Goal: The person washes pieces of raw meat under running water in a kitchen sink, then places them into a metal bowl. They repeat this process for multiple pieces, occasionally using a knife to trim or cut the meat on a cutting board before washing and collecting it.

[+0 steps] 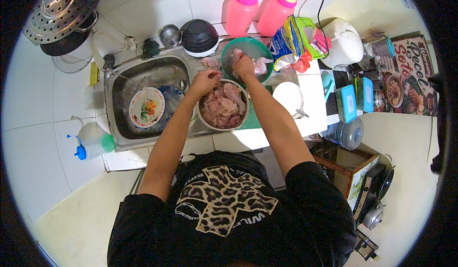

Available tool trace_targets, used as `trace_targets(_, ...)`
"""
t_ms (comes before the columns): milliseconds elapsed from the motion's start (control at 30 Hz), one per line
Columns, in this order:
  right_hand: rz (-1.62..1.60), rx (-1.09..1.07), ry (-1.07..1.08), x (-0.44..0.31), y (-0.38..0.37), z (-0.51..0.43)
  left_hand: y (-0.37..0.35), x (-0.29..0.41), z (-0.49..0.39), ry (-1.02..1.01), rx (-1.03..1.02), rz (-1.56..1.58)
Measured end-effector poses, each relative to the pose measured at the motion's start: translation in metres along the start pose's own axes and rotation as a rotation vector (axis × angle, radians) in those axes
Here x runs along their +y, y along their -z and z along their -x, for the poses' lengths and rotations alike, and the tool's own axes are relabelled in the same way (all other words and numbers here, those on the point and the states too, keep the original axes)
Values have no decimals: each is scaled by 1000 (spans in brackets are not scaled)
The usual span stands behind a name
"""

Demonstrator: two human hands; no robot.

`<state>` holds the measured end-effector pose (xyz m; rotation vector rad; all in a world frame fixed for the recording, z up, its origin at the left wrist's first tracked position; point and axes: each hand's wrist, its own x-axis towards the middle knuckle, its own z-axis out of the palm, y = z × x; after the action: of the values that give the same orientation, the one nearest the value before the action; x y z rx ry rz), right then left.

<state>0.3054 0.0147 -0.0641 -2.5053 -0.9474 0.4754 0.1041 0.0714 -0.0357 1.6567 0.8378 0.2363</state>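
Observation:
My right hand (244,68) is inside a green plastic basin (267,77), its fingers closed around a piece of raw chicken (236,54). Another pale chicken piece (262,66) lies at the right in the same basin, in cloudy water. Nearer to me, a round bowl (201,118) is heaped with raw chicken pieces (225,104). Over this bowl's upper left rim hovers my left hand (205,82), fingers curled inward; whether they pinch anything is hidden. Just beyond it, one more raw piece (210,62) lies on the steel drainboard.
Left of the bowl is a steel sink (121,106) with a floral enamel plate (134,108) inside. A white round lid (288,97) sits to the right. Behind stand a black-and-white pot (199,36), two pink bottles (242,15) (276,15) and a blue-yellow packet (288,45).

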Motion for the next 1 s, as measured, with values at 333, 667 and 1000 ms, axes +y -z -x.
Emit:
trace_targets(333, -364, -250, 108, 8, 27, 18, -4, 17, -9, -48, 71, 368)
trace_targets(667, -371, -591, 142, -14, 87, 78, 0, 42, 5, -91, -61, 377)
trace_targets(1000, 248, 4, 305, 45, 49, 47, 7, 12, 59, -163, 71, -377)
